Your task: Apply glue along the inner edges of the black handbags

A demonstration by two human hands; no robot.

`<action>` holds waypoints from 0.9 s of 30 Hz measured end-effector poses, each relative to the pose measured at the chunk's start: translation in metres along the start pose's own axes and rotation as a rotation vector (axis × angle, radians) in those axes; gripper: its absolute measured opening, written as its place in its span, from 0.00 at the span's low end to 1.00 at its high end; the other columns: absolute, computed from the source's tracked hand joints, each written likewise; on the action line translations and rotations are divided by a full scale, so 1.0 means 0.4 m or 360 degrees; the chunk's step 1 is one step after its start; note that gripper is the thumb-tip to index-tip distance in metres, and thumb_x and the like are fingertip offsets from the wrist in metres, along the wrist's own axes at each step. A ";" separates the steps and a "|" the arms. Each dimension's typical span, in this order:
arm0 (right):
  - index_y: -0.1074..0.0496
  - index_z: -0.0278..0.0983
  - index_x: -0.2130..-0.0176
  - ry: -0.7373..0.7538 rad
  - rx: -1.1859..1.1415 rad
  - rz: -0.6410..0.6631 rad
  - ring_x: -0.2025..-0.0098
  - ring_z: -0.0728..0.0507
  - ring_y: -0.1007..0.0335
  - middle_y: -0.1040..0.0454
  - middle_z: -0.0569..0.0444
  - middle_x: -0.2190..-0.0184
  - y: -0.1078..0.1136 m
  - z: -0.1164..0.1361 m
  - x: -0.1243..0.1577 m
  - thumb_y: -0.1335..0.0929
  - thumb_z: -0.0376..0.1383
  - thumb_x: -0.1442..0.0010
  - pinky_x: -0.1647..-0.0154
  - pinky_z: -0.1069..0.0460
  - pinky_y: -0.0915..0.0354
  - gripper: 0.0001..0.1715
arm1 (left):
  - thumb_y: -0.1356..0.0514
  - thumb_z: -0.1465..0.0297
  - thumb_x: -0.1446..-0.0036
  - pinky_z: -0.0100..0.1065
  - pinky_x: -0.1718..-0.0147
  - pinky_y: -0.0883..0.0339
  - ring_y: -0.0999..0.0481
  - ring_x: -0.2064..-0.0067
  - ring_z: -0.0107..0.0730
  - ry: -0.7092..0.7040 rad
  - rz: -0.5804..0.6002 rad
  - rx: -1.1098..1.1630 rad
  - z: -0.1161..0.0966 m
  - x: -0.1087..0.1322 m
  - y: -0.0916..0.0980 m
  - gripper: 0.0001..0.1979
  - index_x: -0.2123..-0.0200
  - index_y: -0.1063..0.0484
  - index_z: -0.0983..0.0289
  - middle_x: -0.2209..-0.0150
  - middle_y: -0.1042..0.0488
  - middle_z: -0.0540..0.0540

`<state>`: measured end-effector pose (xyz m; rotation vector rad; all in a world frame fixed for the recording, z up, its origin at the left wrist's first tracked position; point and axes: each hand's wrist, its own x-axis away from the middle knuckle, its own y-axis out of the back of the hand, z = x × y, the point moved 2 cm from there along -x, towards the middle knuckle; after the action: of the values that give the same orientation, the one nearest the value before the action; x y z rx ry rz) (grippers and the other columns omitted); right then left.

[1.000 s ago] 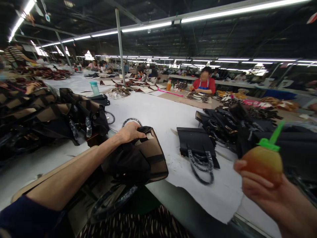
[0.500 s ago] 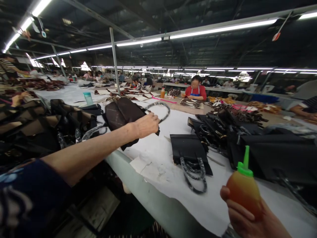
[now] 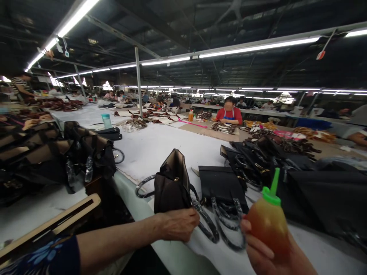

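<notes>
My left hand (image 3: 180,224) is closed at the near lower corner of a dark brown handbag (image 3: 169,189). The bag stands on the white-covered table with its mouth gaping and its tan lining showing. Its plastic-wrapped handles loop out to both sides. My fingertips are partly hidden against the bag. In my right hand (image 3: 266,250) is a squeeze bottle (image 3: 268,223) of amber liquid, held upright with its green nozzle pointing up. Just right of the brown bag, a flat black bag panel (image 3: 220,183) lies with its wrapped handles (image 3: 228,217) towards me.
Black bag pieces (image 3: 255,152) pile up on the right. Several open bags (image 3: 51,160) crowd the left side. A turquoise cup (image 3: 106,120) stands beyond them. Across the table a person in red (image 3: 228,114) sits by stacked strips. The table edge (image 3: 134,204) runs close to me.
My left hand has brought the brown bag from the far left nearer to me, and the bag now stands with its mouth showing. The bottle stays in my right hand, shifted slightly left.
</notes>
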<state>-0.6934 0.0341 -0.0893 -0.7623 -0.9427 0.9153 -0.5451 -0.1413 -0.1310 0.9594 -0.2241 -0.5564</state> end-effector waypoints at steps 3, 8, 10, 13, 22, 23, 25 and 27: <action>0.30 0.33 0.62 0.0049 0.0021 0.0066 0.74 0.49 0.36 0.30 0.49 0.69 -0.147 -0.002 -0.079 0.39 0.43 0.38 0.74 0.54 0.33 0.17 | 0.39 0.74 0.50 0.39 0.62 0.41 0.33 0.63 0.37 0.0021 0.0012 -0.0040 -0.005 0.003 0.001 0.08 0.79 0.25 0.62 0.72 0.29 0.56; 0.31 0.35 0.67 0.0050 0.0163 0.0334 0.53 0.38 0.33 0.29 0.47 0.67 -0.358 -0.024 -0.278 0.41 0.51 0.40 0.53 0.42 0.35 0.23 | 0.40 0.72 0.51 0.43 0.55 0.41 0.32 0.62 0.39 0.0191 0.0044 -0.0118 -0.032 0.009 -0.014 0.08 0.80 0.25 0.59 0.74 0.30 0.55; 0.31 0.34 0.67 0.0017 0.0294 0.0385 0.48 0.37 0.35 0.29 0.45 0.67 -0.394 -0.045 -0.358 0.42 0.54 0.40 0.48 0.40 0.40 0.27 | 0.40 0.72 0.51 0.43 0.53 0.41 0.32 0.62 0.39 0.0304 0.0031 -0.0088 -0.045 0.012 -0.024 0.07 0.80 0.24 0.60 0.73 0.29 0.56; 0.32 0.33 0.66 -0.0050 0.0398 0.0326 0.46 0.38 0.37 0.29 0.44 0.67 -0.398 -0.076 -0.435 0.44 0.56 0.40 0.44 0.38 0.46 0.30 | 0.40 0.69 0.50 0.42 0.49 0.43 0.32 0.61 0.37 0.0528 -0.0114 0.0003 -0.060 0.018 -0.023 0.06 0.77 0.25 0.63 0.72 0.28 0.55; 0.32 0.35 0.66 0.0075 0.0348 0.0257 0.47 0.38 0.36 0.28 0.46 0.68 -0.379 -0.078 -0.425 0.44 0.55 0.40 0.44 0.38 0.47 0.29 | 0.44 0.71 0.46 0.37 0.69 0.37 0.32 0.68 0.36 0.1729 -0.0796 0.0330 0.044 0.010 0.156 0.03 0.71 0.33 0.64 0.71 0.30 0.55; 0.32 0.35 0.67 0.0072 0.0342 0.0248 0.47 0.38 0.36 0.28 0.46 0.68 -0.379 -0.078 -0.424 0.44 0.56 0.40 0.44 0.38 0.46 0.29 | 0.44 0.68 0.46 0.39 0.66 0.36 0.31 0.64 0.39 0.1922 -0.0731 0.0429 0.074 0.007 0.164 0.05 0.69 0.32 0.64 0.68 0.28 0.57; 0.32 0.36 0.67 0.0093 0.0344 0.0260 0.46 0.38 0.36 0.28 0.46 0.68 -0.375 -0.077 -0.424 0.44 0.55 0.40 0.44 0.39 0.45 0.28 | 0.42 0.63 0.48 0.42 0.62 0.36 0.29 0.60 0.45 0.2210 -0.0378 0.0693 0.128 0.000 0.162 0.11 0.66 0.31 0.66 0.64 0.27 0.61; 0.32 0.35 0.66 0.0137 0.0362 0.0270 0.46 0.39 0.37 0.28 0.46 0.66 -0.369 -0.071 -0.420 0.43 0.55 0.40 0.44 0.40 0.45 0.28 | 0.43 0.63 0.49 0.42 0.64 0.36 0.27 0.61 0.46 0.2270 0.0052 0.0933 0.162 -0.004 0.150 0.10 0.69 0.30 0.65 0.67 0.26 0.61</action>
<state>-0.6714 -0.1822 -0.0302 -0.6873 -0.6920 1.1085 -0.5528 -0.1597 -0.0449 1.6943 0.9239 0.3411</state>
